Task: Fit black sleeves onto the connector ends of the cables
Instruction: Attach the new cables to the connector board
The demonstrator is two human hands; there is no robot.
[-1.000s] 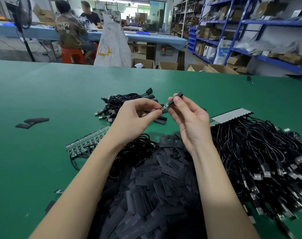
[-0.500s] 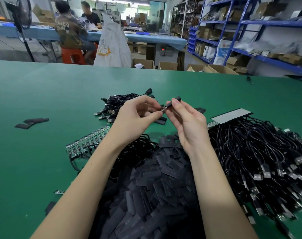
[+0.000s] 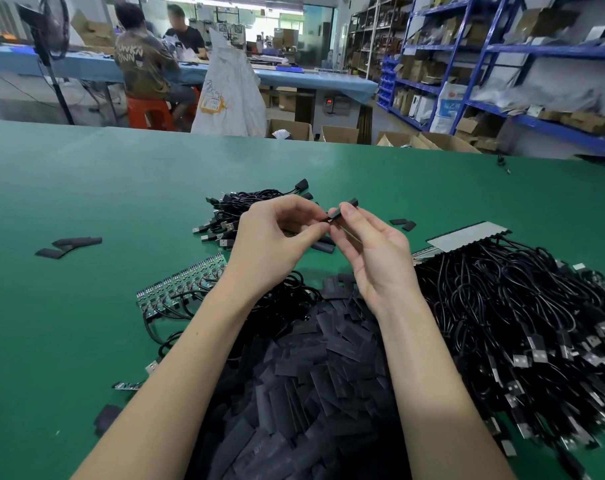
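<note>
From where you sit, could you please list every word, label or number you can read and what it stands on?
"UNKN" above "OWN", partly hidden: back of the seated person's brown shirt.
Yellow label and scribbles on the white plastic sack: too blurred to read.
White bag on the blue metal shelves: print unreadable.

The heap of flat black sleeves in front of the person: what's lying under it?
Black cables disappear beneath the sleeve heap at its far-left edge, and green table surrounds it. Whatever else lies under the heap is covered by the sleeves and both forearms.
</note>
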